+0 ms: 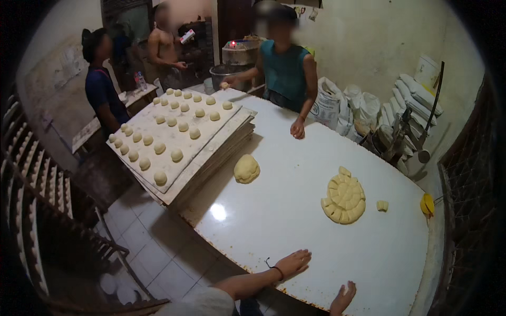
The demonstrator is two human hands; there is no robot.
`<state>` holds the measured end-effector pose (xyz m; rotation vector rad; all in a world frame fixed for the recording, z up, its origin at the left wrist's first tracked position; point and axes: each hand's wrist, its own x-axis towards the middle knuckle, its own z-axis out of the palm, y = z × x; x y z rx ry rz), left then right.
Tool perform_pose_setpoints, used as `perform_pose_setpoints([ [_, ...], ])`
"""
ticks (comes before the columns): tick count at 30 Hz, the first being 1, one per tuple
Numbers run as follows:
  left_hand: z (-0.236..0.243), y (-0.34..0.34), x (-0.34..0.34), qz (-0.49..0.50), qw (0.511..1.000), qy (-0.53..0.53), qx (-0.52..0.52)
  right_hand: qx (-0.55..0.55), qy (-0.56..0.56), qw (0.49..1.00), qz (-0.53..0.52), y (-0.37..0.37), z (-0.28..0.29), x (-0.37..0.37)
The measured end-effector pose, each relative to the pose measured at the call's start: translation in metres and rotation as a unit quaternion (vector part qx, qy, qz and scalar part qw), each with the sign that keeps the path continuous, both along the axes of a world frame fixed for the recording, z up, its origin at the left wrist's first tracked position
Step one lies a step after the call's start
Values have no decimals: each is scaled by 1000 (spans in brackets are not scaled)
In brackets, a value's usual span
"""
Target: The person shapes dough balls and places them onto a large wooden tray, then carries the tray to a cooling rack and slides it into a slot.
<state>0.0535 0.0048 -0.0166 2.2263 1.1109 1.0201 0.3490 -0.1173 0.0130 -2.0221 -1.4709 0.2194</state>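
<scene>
My left hand (294, 262) lies palm down near the close edge of the white table (295, 210), fingers stretched out; anything under the palm is hidden. Farther right, my right hand (342, 298) is at the same edge, its fingers apart and slightly bent, with nothing visible in it. Beyond my hands sits a round slab of dough (343, 199) cut into many pieces. One small dough piece (382, 206) lies apart to its right. A larger smooth lump of dough (246, 169) rests left of the table's middle.
At the left, a stack of boards (211, 150) carries rows of dough balls (176, 155). Across the table stands a person in a teal top (284, 71); two more people are behind. A yellow scoop-like object (427, 205) is at the right edge. Racks (37, 195) with dough line the left.
</scene>
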Motion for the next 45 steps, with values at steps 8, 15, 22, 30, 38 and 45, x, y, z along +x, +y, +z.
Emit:
perform_pose_setpoints([
  [8, 27, 16, -41, -32, 997, 43, -53, 17, -19, 997, -70, 24, 3, -18],
  [15, 13, 2, -77, -46, 997, 15, -67, -50, -47, 997, -17, 26, 36, -30],
  [22, 154, -43, -268, 153, 915, -251, -277, 90, 278, 955, -58, 167, 98, -150],
  [30, 277, -59, -685, 461, 833, -294, -84, -81, 361, 844, 389, 286, 158, -562],
  [38, 270, -44, -948, 514, 826, -220, -68, -6, 131, 901, 415, 372, 119, -712],
  [45, 259, 95, -1094, 516, 842, -140, -69, -112, 415, 868, 247, 410, 112, -725],
])
